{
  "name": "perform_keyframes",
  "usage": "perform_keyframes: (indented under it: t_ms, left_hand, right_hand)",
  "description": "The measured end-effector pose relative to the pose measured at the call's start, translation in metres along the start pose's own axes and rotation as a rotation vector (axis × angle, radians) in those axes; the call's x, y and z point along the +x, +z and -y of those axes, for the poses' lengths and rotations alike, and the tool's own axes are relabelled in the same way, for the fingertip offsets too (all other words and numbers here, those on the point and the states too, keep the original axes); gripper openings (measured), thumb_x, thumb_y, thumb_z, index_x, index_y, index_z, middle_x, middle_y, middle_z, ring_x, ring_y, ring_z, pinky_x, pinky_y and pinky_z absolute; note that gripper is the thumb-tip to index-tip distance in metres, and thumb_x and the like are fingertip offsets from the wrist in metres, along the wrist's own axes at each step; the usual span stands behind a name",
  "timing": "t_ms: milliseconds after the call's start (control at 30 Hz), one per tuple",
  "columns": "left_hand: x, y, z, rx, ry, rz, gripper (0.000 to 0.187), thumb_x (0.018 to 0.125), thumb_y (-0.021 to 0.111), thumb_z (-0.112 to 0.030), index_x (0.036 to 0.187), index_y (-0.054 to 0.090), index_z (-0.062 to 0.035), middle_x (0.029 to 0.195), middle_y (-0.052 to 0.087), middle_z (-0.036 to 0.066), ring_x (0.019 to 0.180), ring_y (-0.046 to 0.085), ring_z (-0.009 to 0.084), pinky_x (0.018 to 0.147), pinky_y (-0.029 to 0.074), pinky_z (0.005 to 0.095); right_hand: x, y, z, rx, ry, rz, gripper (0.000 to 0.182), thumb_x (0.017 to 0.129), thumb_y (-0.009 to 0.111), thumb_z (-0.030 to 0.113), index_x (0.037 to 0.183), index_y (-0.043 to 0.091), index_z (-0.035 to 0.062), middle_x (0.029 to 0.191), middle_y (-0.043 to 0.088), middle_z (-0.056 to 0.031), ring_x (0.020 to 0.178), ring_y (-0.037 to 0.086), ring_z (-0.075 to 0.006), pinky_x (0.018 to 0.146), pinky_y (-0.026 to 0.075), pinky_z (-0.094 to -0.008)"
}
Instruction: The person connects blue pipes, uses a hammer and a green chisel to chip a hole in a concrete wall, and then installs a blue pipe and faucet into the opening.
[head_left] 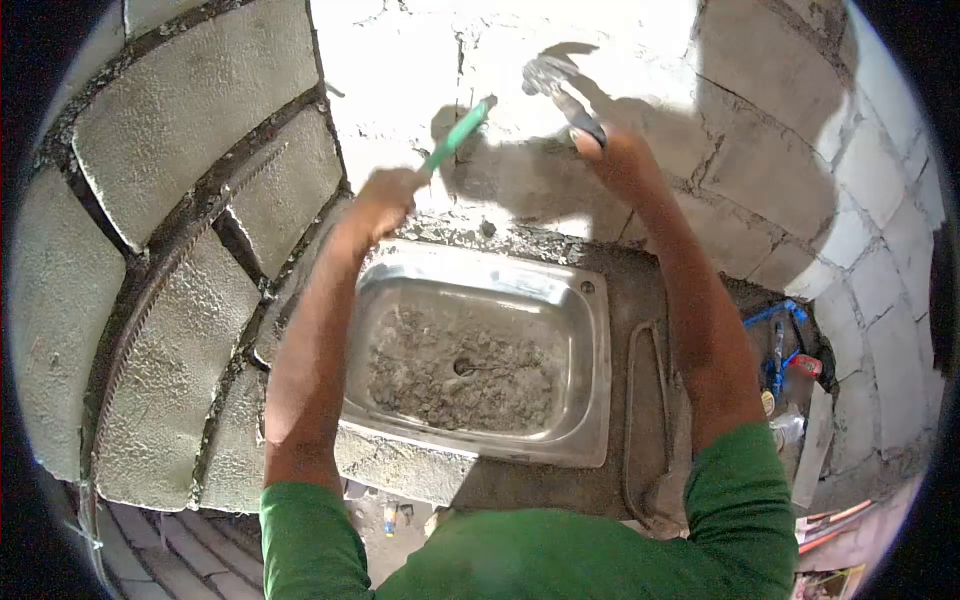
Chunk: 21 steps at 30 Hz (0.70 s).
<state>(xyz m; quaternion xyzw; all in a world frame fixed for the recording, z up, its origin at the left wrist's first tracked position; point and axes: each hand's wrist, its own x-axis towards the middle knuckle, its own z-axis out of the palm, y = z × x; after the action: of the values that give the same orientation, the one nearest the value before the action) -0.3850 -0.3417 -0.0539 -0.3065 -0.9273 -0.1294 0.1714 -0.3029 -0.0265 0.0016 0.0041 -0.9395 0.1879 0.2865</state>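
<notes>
The left hand grips a green tool; the right hand clenches a hammer, head blurred.

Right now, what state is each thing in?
Left hand: closed on green-handled tool.
Green-handled tool: raised; wall contact unclear.
Right hand: closed on dark-gripped tool.
Dark-gripped tool: raised, head blurred.
Sink: upright, rubble inside.
Rubble: loose, spread out.
Drain hole: visible, rubble around it.
Block wall: partly shadowed.
</notes>
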Motion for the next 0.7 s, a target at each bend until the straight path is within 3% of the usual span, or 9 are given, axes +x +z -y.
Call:
perform_keyframes:
  t_ms: [67, 133, 167, 233, 300, 433, 500, 633, 700]
  left_hand:
    - [-0.022, 0.008, -0.003, -0.101, -0.02, -0.024, 0.027, 0.096, 0.054, -0.028, 0.1, 0.064, -0.0034, 0.076, 0.068, 0.018, 0.072, 0.069, 0.0274, 0.063, 0.055, 0.0409]
    - [-0.031, 0.027, 0.002, -0.513, -0.308, -0.275, 0.031, 0.095, 0.056, -0.031, 0.1, 0.063, -0.0016, 0.073, 0.068, 0.017, 0.064, 0.067, 0.0298, 0.058, 0.052, 0.0433]
    - [-0.029, 0.022, -0.001, -0.377, -0.212, -0.41, 0.033, 0.095, 0.057, -0.034, 0.098, 0.062, -0.0015, 0.067, 0.066, 0.015, 0.059, 0.066, 0.0324, 0.053, 0.051, 0.0448]
    - [-0.023, -0.003, -0.016, -0.118, -0.223, -0.378, 0.031, 0.096, 0.055, -0.036, 0.106, 0.063, -0.0083, 0.076, 0.067, 0.017, 0.067, 0.067, 0.0357, 0.059, 0.051, 0.0487]
    - [-0.016, -0.01, -0.018, -0.022, -0.201, -0.392, 0.03, 0.095, 0.055, -0.036, 0.107, 0.062, -0.0098, 0.079, 0.067, 0.017, 0.07, 0.067, 0.0372, 0.059, 0.051, 0.0492]
    - [-0.008, -0.017, -0.016, 0.123, -0.139, -0.389, 0.029, 0.095, 0.055, -0.036, 0.111, 0.059, -0.0118, 0.078, 0.066, 0.017, 0.068, 0.066, 0.0376, 0.057, 0.053, 0.0499]
    - [-0.005, -0.015, -0.011, 0.17, -0.116, -0.397, 0.029, 0.095, 0.055, -0.036, 0.112, 0.059, -0.0124, 0.077, 0.066, 0.017, 0.066, 0.066, 0.037, 0.055, 0.053, 0.0489]
    - [-0.011, 0.009, 0.006, 0.335, -0.03, -0.485, 0.032, 0.097, 0.053, -0.036, 0.111, 0.058, -0.0077, 0.072, 0.064, 0.011, 0.057, 0.067, 0.0272, 0.047, 0.054, 0.0388]
    - [-0.011, 0.021, 0.004, 0.309, -0.095, -0.46, 0.036, 0.097, 0.052, -0.037, 0.118, 0.058, -0.0081, 0.074, 0.063, 0.012, 0.057, 0.067, 0.0274, 0.047, 0.054, 0.039]
  right_hand:
    - [-0.017, -0.006, -0.006, 0.028, -0.007, -0.026, 0.049, 0.09, 0.056, 0.047, 0.097, 0.061, -0.0017, 0.078, 0.064, -0.0193, 0.072, 0.063, -0.0338, 0.069, 0.05, -0.0418]
    - [-0.034, -0.008, -0.007, 0.046, 0.009, -0.019, 0.052, 0.089, 0.056, 0.05, 0.093, 0.062, -0.0014, 0.078, 0.066, -0.0197, 0.072, 0.065, -0.0352, 0.069, 0.052, -0.0427]
    - [-0.039, -0.011, -0.004, 0.108, 0.038, -0.061, 0.05, 0.089, 0.057, 0.048, 0.091, 0.062, -0.0015, 0.075, 0.065, -0.0184, 0.069, 0.064, -0.0313, 0.068, 0.051, -0.0406]
    - [-0.042, -0.018, 0.007, 0.17, 0.055, -0.103, 0.047, 0.09, 0.059, 0.046, 0.089, 0.061, -0.0016, 0.072, 0.064, -0.0172, 0.066, 0.063, -0.0273, 0.066, 0.051, -0.0385]
    - [-0.045, -0.024, 0.022, 0.306, 0.124, -0.168, 0.04, 0.093, 0.06, 0.037, 0.091, 0.061, -0.0031, 0.07, 0.055, -0.0047, 0.066, 0.048, -0.0113, 0.062, 0.045, -0.0296]
    - [-0.047, -0.028, 0.033, 0.356, 0.043, -0.287, 0.032, 0.092, 0.063, 0.03, 0.091, 0.061, -0.0012, 0.069, 0.053, -0.0005, 0.066, 0.047, -0.0081, 0.062, 0.044, -0.0265]
    - [-0.046, -0.027, 0.039, 0.345, 0.018, -0.369, 0.036, 0.088, 0.065, 0.036, 0.088, 0.061, -0.0005, 0.067, 0.062, -0.0152, 0.062, 0.059, -0.0179, 0.062, 0.049, -0.0348]
    - [-0.035, 0.007, 0.032, 0.33, -0.04, -0.463, 0.036, 0.087, 0.067, 0.035, 0.087, 0.06, 0.0002, 0.067, 0.063, -0.0171, 0.06, 0.064, -0.0253, 0.06, 0.052, -0.0379]
    - [-0.032, 0.023, 0.023, 0.08, -0.345, -0.381, 0.037, 0.085, 0.069, 0.037, 0.087, 0.06, 0.0009, 0.068, 0.064, -0.019, 0.06, 0.067, -0.033, 0.058, 0.054, -0.0427]
